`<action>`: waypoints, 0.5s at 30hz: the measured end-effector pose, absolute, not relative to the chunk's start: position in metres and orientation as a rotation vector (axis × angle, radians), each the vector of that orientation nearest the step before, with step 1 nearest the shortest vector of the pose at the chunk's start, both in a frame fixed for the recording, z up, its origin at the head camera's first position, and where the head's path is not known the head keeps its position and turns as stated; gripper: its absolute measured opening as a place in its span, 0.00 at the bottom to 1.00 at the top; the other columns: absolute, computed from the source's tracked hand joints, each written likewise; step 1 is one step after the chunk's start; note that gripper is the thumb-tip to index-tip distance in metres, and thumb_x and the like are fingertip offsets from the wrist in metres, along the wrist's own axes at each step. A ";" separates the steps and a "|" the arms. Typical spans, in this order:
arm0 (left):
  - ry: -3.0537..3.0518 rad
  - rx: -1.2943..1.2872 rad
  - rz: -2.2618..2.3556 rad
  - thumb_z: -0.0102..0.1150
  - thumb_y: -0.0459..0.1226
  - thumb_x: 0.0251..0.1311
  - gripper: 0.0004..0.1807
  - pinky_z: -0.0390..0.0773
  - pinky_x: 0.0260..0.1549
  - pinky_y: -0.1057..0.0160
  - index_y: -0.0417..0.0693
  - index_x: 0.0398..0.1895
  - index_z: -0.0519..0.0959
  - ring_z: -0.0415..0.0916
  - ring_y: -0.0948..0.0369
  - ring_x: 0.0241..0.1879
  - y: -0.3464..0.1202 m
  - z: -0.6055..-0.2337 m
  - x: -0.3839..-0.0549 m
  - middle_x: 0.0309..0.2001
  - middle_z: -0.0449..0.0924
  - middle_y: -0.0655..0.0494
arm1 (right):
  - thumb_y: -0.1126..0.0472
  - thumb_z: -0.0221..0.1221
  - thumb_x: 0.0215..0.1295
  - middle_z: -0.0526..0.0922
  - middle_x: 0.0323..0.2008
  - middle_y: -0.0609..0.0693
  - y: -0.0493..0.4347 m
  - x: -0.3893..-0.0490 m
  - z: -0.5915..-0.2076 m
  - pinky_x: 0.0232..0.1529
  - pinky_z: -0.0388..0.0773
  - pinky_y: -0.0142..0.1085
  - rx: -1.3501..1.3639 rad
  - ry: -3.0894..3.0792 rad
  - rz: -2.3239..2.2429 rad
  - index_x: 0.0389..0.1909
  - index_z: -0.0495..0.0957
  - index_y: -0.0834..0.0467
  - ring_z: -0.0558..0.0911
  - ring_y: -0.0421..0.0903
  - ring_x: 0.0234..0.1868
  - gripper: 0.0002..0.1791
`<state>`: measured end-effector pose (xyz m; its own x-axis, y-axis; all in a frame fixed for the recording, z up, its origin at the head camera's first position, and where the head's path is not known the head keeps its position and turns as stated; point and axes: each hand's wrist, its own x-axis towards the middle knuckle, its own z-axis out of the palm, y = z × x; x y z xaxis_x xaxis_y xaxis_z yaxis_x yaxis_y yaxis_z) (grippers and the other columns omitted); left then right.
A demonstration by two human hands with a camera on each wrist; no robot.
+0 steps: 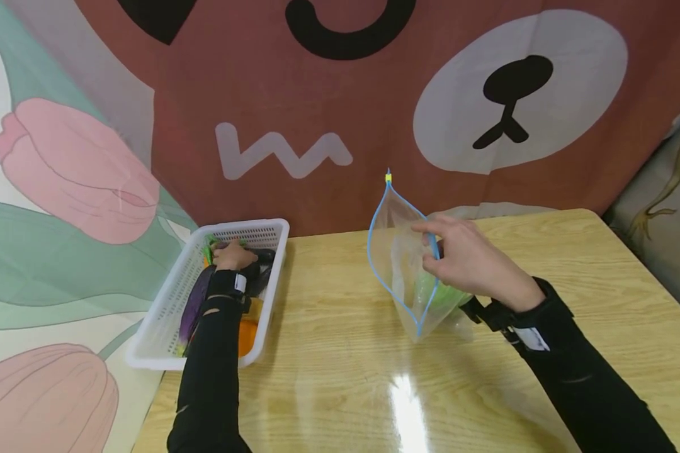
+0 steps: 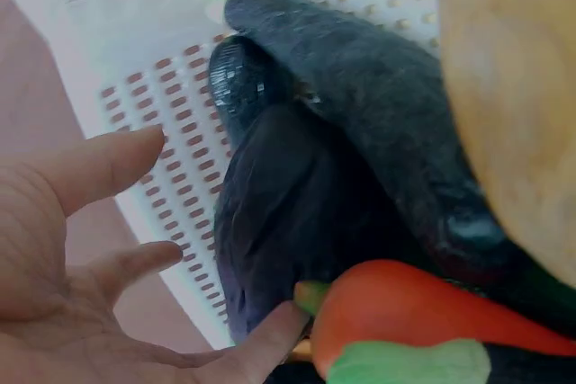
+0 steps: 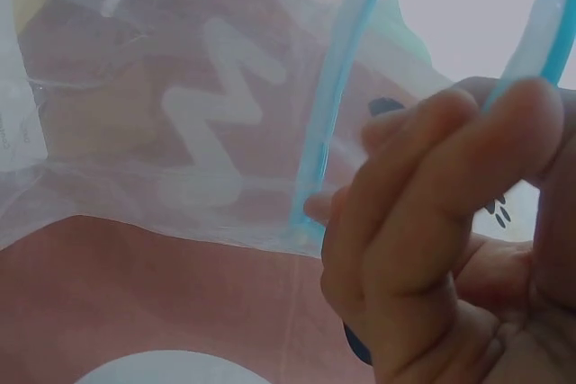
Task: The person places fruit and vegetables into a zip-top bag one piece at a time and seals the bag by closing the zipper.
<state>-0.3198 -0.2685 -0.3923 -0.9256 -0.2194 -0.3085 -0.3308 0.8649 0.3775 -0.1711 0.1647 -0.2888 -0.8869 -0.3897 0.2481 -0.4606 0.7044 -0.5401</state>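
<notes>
My left hand (image 1: 233,257) reaches into a white plastic basket (image 1: 276,277) at the left of the table. In the left wrist view its thumb and fingers are spread, with one fingertip at the green stem of an orange-red vegetable (image 2: 387,308). Close by lie a dark purple, eggplant-like vegetable (image 2: 279,213) and a long dark green, bumpy one (image 2: 351,60). My right hand (image 1: 470,258) pinches the blue-edged rim of a clear zip bag (image 1: 396,233), whose mouth gapes open. Something light green (image 1: 450,296) shows inside the bag.
Also in the basket are a long purple eggplant (image 1: 195,305) and an orange item (image 1: 247,338), partly behind my left sleeve. The wooden table (image 1: 328,377) reaches back to a printed cloth (image 1: 294,201) hanging behind it.
</notes>
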 end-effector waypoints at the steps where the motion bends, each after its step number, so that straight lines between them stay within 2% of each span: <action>1: 2.776 -0.422 0.610 0.51 0.42 0.63 0.38 0.55 0.55 0.33 0.37 0.72 0.49 0.41 0.23 0.61 -0.267 -0.394 -0.322 0.65 0.42 0.19 | 0.69 0.54 0.56 0.72 0.38 0.51 0.165 -0.171 -0.289 0.24 0.67 0.35 0.699 -2.796 0.939 0.57 0.73 0.64 0.69 0.40 0.19 0.24; 4: 2.783 -0.447 0.547 0.49 0.42 0.62 0.37 0.57 0.55 0.34 0.36 0.71 0.51 0.42 0.22 0.60 -0.263 -0.398 -0.326 0.64 0.43 0.17 | 0.69 0.54 0.56 0.71 0.39 0.52 0.167 -0.170 -0.290 0.24 0.67 0.35 0.696 -2.804 0.954 0.57 0.73 0.64 0.69 0.40 0.18 0.24; 11: 2.791 -0.598 0.606 0.48 0.40 0.59 0.40 0.71 0.47 0.40 0.38 0.72 0.45 0.63 0.29 0.51 -0.271 -0.414 -0.329 0.62 0.33 0.15 | 0.69 0.54 0.55 0.71 0.32 0.49 0.168 -0.170 -0.292 0.35 0.66 0.39 0.686 -2.793 0.913 0.56 0.73 0.66 0.68 0.42 0.24 0.25; 15: 2.807 -0.596 0.630 0.50 0.42 0.59 0.40 0.71 0.46 0.41 0.38 0.70 0.45 0.63 0.29 0.50 -0.270 -0.420 -0.332 0.60 0.35 0.14 | 0.69 0.54 0.55 0.71 0.32 0.49 0.169 -0.170 -0.293 0.39 0.64 0.41 0.672 -2.808 0.902 0.56 0.74 0.65 0.68 0.44 0.27 0.24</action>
<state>-0.3316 -0.2702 -0.4200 -0.8979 -0.3399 -0.2797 -0.4269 0.8275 0.3646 -0.1699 0.1692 -0.2925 -0.8949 -0.3763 0.2399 -0.4456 0.7246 -0.5257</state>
